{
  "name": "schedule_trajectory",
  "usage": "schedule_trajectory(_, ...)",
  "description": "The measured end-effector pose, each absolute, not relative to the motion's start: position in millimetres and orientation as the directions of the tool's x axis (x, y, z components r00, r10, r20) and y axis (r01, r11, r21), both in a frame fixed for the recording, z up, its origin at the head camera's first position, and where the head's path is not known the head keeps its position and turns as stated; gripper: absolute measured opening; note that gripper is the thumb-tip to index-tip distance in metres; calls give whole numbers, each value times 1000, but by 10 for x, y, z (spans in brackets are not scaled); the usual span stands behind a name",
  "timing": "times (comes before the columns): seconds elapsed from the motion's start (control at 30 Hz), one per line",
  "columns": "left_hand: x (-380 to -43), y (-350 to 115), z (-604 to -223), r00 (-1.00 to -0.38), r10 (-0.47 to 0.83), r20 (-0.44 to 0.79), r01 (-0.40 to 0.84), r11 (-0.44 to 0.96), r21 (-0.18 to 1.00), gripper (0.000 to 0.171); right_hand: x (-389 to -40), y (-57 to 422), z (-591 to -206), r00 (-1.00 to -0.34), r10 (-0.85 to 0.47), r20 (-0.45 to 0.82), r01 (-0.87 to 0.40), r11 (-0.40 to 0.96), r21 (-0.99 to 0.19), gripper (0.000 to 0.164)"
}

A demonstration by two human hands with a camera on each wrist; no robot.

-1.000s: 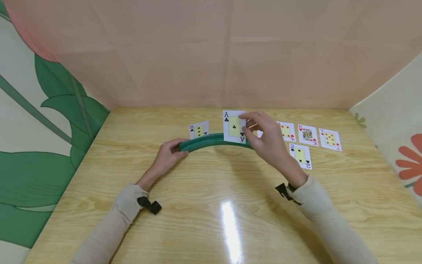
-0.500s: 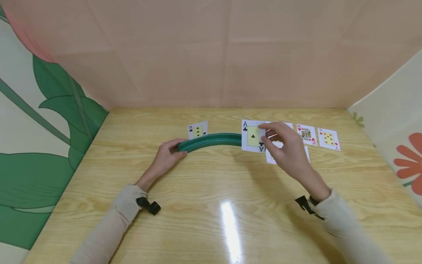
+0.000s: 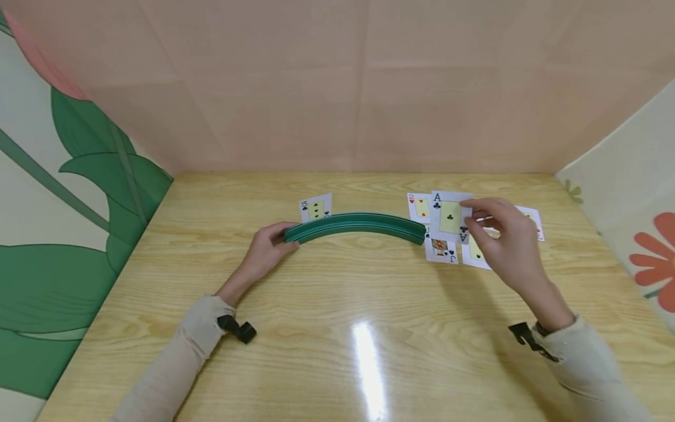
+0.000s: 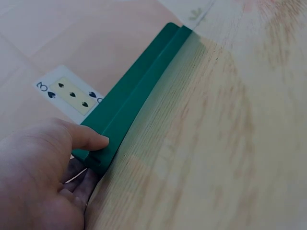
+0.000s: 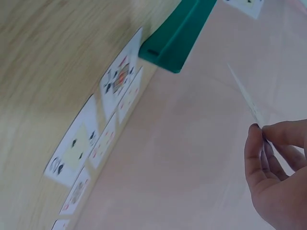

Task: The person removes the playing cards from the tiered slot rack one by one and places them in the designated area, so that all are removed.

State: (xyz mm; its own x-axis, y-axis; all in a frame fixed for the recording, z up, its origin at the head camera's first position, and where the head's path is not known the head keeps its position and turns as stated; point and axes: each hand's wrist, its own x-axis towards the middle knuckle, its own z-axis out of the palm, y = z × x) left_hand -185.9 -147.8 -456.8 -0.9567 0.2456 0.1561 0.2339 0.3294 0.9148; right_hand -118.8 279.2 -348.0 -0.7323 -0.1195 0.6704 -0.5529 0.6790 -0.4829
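Note:
My left hand (image 3: 269, 249) grips the left end of a curved green playing card holder (image 3: 353, 223) standing on the table. In the left wrist view, the thumb (image 4: 91, 136) lies on the holder's near face, with fingers under and behind its end. My right hand (image 3: 508, 243) pinches the ace of clubs (image 3: 450, 215) by its right edge, face toward the head camera. The ace is held up above the table, to the right of the holder. Edge-on in the right wrist view, the card (image 5: 245, 96) sits between thumb and fingertips. No card shows in the holder's slot.
A spades card (image 3: 318, 206) lies behind the holder's left part. On the right lie a heart card (image 3: 420, 207), a jack (image 3: 440, 253), a spades two (image 5: 74, 143) and more cards, partly hidden by the right hand and ace. A pink-beige wall (image 3: 358, 88) bounds the wooden table (image 3: 295, 351).
My right hand has carried the ace of clubs rightward, from in front of the holder to over the laid-out cards, uncovering the holder's right end. The left hand and holder stay put.

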Motion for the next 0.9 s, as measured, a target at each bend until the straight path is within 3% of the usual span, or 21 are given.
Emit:
schedule_trajectory(0.47,-1853,-1454,-4568,-954,251,166,243,315,918,36,-1044,3170,-3607,-766,-29,643,-457,728,-511,28)
schedule_trajectory(0.67,-1844,-1462,-4568,-954,253,162,239,314,919,35,-958,3342,-3662,-827,73,557,-324,747,-580,29)
schedule_trajectory(0.9,-1853,-1479,-4551,-955,248,164,242,332,912,35,-970,3516,-3774,-885,164,436,-222,674,-704,36)
